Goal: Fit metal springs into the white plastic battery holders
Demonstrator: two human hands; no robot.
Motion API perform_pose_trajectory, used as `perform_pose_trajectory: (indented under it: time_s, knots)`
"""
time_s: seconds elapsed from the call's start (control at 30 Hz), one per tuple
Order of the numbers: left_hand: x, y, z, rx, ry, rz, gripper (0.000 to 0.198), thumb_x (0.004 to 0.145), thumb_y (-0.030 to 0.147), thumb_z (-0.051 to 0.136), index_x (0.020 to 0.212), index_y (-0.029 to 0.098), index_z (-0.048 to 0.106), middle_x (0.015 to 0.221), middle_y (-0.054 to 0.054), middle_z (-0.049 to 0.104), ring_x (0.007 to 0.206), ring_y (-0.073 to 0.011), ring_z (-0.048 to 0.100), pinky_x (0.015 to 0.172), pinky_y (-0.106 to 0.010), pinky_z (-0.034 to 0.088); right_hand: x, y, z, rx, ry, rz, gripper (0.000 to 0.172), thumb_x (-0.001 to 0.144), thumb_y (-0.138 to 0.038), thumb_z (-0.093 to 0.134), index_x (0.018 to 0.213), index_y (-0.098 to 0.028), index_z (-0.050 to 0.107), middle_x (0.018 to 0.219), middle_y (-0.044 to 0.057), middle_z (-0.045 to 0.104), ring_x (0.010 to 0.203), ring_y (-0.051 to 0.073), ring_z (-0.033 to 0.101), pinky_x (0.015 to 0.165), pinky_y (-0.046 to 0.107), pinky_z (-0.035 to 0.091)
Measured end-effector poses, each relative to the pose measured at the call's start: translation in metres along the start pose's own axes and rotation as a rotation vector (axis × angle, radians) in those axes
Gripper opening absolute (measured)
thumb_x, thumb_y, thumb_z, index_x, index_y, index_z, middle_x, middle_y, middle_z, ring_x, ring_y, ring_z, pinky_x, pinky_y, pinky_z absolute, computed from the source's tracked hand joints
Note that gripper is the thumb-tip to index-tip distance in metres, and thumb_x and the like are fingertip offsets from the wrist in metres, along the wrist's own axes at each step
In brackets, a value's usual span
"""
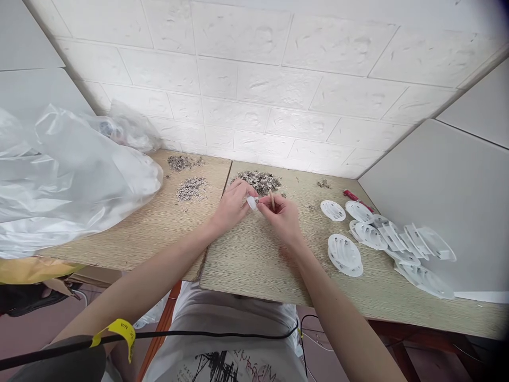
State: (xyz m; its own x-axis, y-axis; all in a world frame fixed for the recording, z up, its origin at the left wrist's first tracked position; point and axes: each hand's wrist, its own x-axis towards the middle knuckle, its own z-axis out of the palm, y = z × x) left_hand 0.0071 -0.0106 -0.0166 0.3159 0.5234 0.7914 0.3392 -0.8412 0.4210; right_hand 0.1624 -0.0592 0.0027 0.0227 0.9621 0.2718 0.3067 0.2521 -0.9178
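My left hand [236, 204] pinches a small white translucent plastic disc [252, 202] by its edge, tilted above the table. My right hand [281, 213] is closed, its thumb and fingertip meeting at the disc's right side. A short tan stick-like tool [272, 199] pokes up between the right fingers. Something small and dark shows where the fingertips meet the disc, too small to name. Just behind both hands lies a heap of small metal pieces [260, 181].
Round white plastic parts [345, 250] lie stacked and scattered at the right, near a red pen-like object [357, 200]. Smaller piles of metal bits [191, 189] lie on the left board. A large clear plastic bag [91, 175] covers the far left. A black cable [214, 333] crosses my lap.
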Motion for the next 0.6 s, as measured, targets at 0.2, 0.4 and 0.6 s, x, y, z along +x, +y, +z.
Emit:
perform_pose_trajectory:
  time_s: [0.2,0.4,0.6]
  knots:
    - [-0.0004,-0.0016,-0.0001,0.022,-0.017,0.01,0.012,0.083,0.009,0.055,0.089,0.019,0.053,0.088,-0.004,0.063,0.088,-0.0166,0.056,0.077,-0.03,0.046,0.0002,-0.0011,0.0,0.059,-0.019,0.042,0.02,0.074,-0.038,0.066,0.074,-0.018,0.065,0.062,-0.001,0.052,0.054,0.01,0.038,0.051,0.026,0.031]
    - [0.0028,-0.0004,-0.0011,0.01,-0.011,0.082,0.014,0.081,0.005,0.053,0.078,0.019,0.051,0.084,-0.004,0.064,0.087,-0.0163,0.055,0.076,-0.031,0.047,0.0002,-0.0038,0.0003,0.127,0.004,0.072,0.021,0.072,-0.038,0.068,0.074,-0.017,0.064,0.063,-0.001,0.053,0.054,0.01,0.04,0.05,0.025,0.033]
    - [0.0054,0.0025,-0.0028,0.021,-0.011,0.125,0.021,0.082,0.003,0.052,0.068,0.018,0.048,0.084,-0.004,0.066,0.085,-0.0157,0.054,0.074,-0.031,0.046,0.0,-0.0026,0.0009,0.133,0.038,0.09,0.022,0.071,-0.037,0.069,0.075,-0.017,0.064,0.062,-0.001,0.054,0.053,0.009,0.041,0.05,0.025,0.034]
